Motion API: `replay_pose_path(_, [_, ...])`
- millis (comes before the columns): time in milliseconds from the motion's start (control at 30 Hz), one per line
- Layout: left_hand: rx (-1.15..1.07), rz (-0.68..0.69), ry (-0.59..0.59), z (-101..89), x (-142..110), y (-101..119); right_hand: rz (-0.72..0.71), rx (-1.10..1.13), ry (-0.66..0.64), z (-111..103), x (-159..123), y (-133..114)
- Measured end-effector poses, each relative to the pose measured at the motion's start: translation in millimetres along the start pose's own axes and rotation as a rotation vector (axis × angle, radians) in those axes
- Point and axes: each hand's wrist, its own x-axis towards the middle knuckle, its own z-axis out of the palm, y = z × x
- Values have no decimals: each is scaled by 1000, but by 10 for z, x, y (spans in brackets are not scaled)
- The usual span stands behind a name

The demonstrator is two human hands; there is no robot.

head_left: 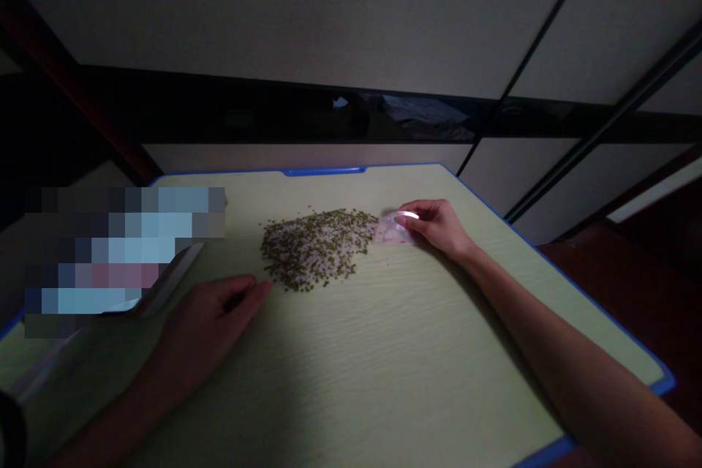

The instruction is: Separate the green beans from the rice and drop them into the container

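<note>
A loose pile of small green beans (315,245) mixed with pale grains lies spread on the table. At its right edge, my right hand (436,225) is closed, with thumb and fingers pinching a clear, pinkish plastic piece (388,229) that has a shiny curved edge. This piece lies low over the tabletop and meets the beans; its exact kind is unclear. My left hand (211,311) rests at the near left of the pile, fingers curled in and thumb tip beside the outermost beans. Whatever those fingers may hold is hidden.
The pale, wood-patterned table (384,373) has a blue rim with a blue handle (323,171) at the far side. A blurred-out phone-like device (126,256) stands tilted at the left. Behind rises a pale cabinet (307,22) with a dark open slot holding grey cloth (428,117).
</note>
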Motion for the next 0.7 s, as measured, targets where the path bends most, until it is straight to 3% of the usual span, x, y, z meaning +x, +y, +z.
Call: replay_pose_path(700, [-3,11,9,9,27,-10,-42,-55,-26,50,-15,-18])
